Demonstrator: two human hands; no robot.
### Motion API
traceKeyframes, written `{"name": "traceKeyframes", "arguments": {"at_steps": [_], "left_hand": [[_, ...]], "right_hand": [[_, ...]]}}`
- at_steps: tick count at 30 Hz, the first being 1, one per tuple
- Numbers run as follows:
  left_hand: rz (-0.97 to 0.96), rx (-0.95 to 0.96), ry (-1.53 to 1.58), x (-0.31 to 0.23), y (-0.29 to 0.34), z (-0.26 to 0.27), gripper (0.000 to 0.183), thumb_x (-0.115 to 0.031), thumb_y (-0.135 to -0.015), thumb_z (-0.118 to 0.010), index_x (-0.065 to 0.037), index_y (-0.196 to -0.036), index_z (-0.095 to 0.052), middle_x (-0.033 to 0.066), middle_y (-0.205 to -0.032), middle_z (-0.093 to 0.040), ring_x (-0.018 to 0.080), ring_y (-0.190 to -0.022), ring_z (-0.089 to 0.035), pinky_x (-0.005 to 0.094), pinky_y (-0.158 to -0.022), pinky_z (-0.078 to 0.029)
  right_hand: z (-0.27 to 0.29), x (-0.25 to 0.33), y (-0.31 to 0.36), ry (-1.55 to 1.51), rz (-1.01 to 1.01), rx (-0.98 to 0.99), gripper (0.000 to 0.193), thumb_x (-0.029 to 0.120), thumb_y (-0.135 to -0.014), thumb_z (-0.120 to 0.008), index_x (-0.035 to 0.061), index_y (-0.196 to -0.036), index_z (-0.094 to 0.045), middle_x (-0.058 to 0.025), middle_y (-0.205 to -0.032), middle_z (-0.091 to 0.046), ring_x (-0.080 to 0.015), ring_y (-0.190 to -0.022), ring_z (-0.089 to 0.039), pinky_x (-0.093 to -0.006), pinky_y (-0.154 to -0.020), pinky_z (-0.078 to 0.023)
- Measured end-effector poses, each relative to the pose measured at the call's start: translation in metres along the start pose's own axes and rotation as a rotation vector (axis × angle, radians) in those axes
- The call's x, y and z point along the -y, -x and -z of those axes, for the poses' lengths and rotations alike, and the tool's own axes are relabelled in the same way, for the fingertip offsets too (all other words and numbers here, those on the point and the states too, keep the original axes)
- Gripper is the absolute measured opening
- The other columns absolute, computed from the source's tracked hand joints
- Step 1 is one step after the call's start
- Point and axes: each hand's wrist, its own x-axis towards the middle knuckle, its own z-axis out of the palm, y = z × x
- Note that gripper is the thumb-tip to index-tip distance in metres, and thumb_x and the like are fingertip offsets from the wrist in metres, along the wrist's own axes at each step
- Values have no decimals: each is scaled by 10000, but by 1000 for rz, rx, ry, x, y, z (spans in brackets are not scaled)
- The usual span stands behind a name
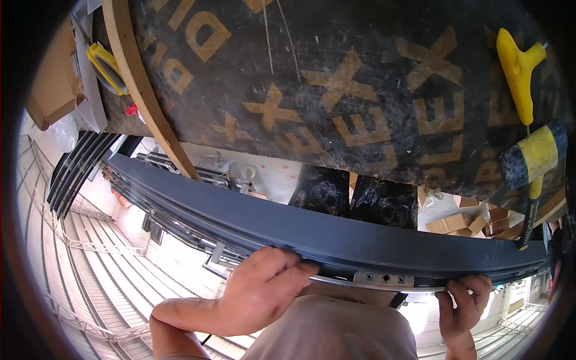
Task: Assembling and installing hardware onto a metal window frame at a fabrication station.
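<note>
A long dark grey metal frame profile [288, 225] runs across the view from upper left to right, below a dark printed plywood bench top [336, 78]. My left hand [267, 291] is wrapped over the profile's near edge at the middle. My right hand [465, 303] grips the same edge further right, fingers curled over it. Between the two hands a silver hardware strip with small square holes [384, 279] is set in the profile. My light shirt fills the bottom centre.
A yellow T-handle key [519, 69] and a black and yellow mallet [536, 157] lie on the bench at right. A yellow tool [107, 66] and cardboard [51, 78] sit at left. Small cardboard boxes [453, 223], more dark profiles [78, 168] and a corrugated surface [90, 282] lie beyond.
</note>
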Motion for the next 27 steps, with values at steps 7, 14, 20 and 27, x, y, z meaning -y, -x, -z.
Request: {"name": "traceKeyframes", "arguments": {"at_steps": [7,14,20,27], "left_hand": [[53,-51,-5,7,11,0,268,-45,-755,-756,-40,-1016,-697,110,-935,-620,284,-825,-605,386,-710,-503],[2,-229,-94,12,18,-8,270,-38,-756,-783,-26,-1011,-696,111,-978,-647,269,-799,-613,366,-687,-496],[40,-309,-113,16,27,-13,286,-31,-741,-779,-67,-1016,-709,100,-997,-641,253,-784,-602,350,-668,-481],[-92,-290,-32,25,30,-19,269,-94,-790,-724,-64,-1053,-672,96,-1012,-616,278,-862,-599,370,-720,-492]], "right_hand": [[-2,3,-1,-16,79,28,391,-25,-620,-790,34,-982,-655,-111,-980,-551,-303,-917,-531,-425,-819,-432],[-4,4,-6,9,82,-1,376,-34,-626,-784,38,-971,-653,-114,-961,-550,-302,-884,-543,-410,-790,-438],[-5,5,-10,13,80,-19,382,-45,-632,-773,33,-984,-646,-119,-924,-544,-307,-867,-543,-405,-773,-433],[-9,-11,2,-18,56,-62,320,-45,-690,-737,18,-989,-641,-150,-937,-538,-317,-879,-541,-399,-754,-442]]}}
